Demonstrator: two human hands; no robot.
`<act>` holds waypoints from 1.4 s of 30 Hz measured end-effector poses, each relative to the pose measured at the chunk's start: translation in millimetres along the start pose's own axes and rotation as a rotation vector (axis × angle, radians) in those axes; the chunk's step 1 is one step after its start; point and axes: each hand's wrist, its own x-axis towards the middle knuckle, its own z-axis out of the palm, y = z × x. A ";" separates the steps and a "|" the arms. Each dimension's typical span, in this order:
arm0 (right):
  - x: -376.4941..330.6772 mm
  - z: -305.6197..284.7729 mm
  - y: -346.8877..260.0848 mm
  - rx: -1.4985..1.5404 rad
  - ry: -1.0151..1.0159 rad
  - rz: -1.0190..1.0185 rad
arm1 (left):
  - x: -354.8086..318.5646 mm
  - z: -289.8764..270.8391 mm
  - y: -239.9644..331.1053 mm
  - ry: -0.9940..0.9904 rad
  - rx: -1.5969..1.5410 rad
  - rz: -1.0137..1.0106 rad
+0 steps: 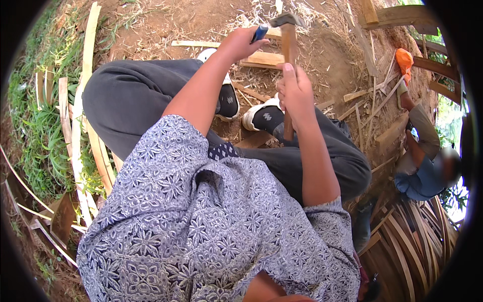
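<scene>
Right hand (296, 93) around upright wooden stick (288, 55)

Bare brown earth (322, 65) forms the ground, scattered with dry straw (261, 20) and thin wood splinters. A short pale wooden block (261, 59) lies flat on the dirt near the top centre, with a thin pale slat (193, 44) just left of it. Two white and black shoes (259, 117) rest on the soil, close together. Along the left side, long pale split strips of wood (75, 126) lie in a loose row beside a patch of green grass (45, 136). At the lower right, a fan of darker curved wooden strips (407, 241) is piled on the ground
</scene>
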 end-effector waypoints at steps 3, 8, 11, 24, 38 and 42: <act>-22.0 3.6 -29.1 0.184 0.017 -0.186 | -5.2 -0.3 -0.3 0.015 -0.014 -0.033; -5.2 4.6 -4.7 -0.016 0.011 -0.114 | -2.8 1.0 5.1 -0.034 0.004 -0.064; -13.5 5.7 -20.6 0.023 -0.010 0.024 | -2.1 -3.0 7.1 -0.018 0.018 -0.071; 1.8 -1.4 -1.2 0.073 -0.065 -0.205 | -0.4 11.0 -14.5 0.124 -0.022 0.069; 5.8 -17.9 -11.3 0.149 0.037 0.036 | -2.1 12.4 -12.9 0.059 -0.041 -0.075; 26.5 -41.0 6.7 0.198 0.166 -0.009 | -0.9 12.7 -31.0 0.162 -0.165 -0.198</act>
